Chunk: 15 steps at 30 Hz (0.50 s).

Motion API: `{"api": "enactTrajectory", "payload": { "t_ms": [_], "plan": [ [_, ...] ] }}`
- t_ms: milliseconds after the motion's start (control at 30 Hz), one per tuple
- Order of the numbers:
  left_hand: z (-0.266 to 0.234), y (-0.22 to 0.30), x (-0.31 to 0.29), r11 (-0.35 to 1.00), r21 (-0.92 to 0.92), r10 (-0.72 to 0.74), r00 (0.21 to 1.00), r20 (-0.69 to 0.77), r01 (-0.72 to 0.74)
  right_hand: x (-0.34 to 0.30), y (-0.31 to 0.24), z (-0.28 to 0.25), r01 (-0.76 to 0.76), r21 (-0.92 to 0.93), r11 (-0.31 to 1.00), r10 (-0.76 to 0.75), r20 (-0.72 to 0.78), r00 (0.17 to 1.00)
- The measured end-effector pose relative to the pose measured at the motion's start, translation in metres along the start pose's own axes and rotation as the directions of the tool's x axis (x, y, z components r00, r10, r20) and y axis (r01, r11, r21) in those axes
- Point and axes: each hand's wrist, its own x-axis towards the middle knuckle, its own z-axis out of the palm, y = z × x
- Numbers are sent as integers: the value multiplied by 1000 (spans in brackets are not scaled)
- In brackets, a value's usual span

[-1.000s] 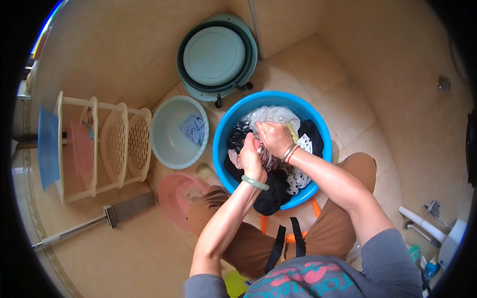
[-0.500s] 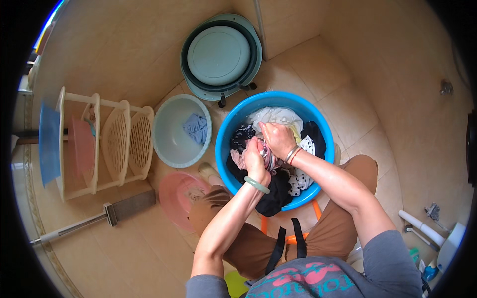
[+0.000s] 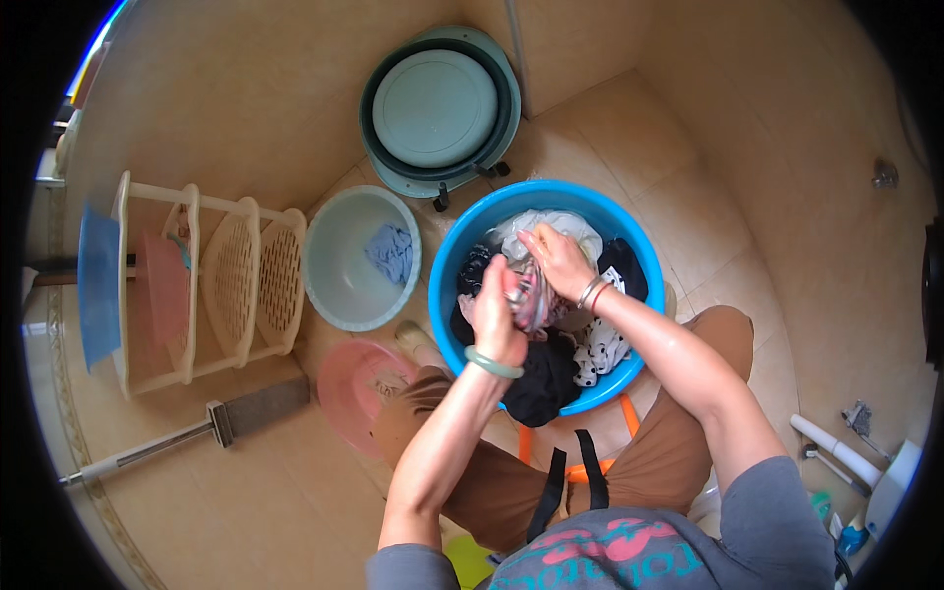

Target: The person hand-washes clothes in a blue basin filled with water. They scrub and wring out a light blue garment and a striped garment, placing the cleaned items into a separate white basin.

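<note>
A large blue basin (image 3: 644,372) between my knees holds a heap of laundry. Above the heap, a pink-and-dark striped cloth (image 3: 532,303) is bunched between my hands. My right hand (image 3: 560,264), with bangles at the wrist, is closed on its upper part. My left hand (image 3: 498,313), below a green bangle (image 3: 494,363), is against the cloth's left side; its fingers point upward, slightly blurred and partly hiding their hold. Around them lie a white garment (image 3: 565,228), a black garment (image 3: 543,379) and a white polka-dot cloth (image 3: 604,339).
A pale basin (image 3: 339,300) with a blue cloth (image 3: 390,254) stands left of the blue one. Behind is a folded grey-green tub (image 3: 435,108). A pink basin (image 3: 339,398), flat mop (image 3: 261,408) and cream rack (image 3: 246,206) are left. A tiled wall rises right.
My left hand has shifted slightly left and upward, its fingers straighter than before. My right hand has moved slightly right, and more of the striped cloth shows between the hands.
</note>
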Motion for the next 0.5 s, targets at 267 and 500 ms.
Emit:
{"api": "enactTrajectory", "payload": {
  "t_ms": [267,500],
  "plan": [
    [-21,63,-3,957,-290,51,988,146,-6,-26,17,-29,327,-314,891,-185,408,894],
    [-48,48,23,897,-279,337,939,-67,-342,-16,-27,-42,-74,643,763,19,92,996]
  ]
}}
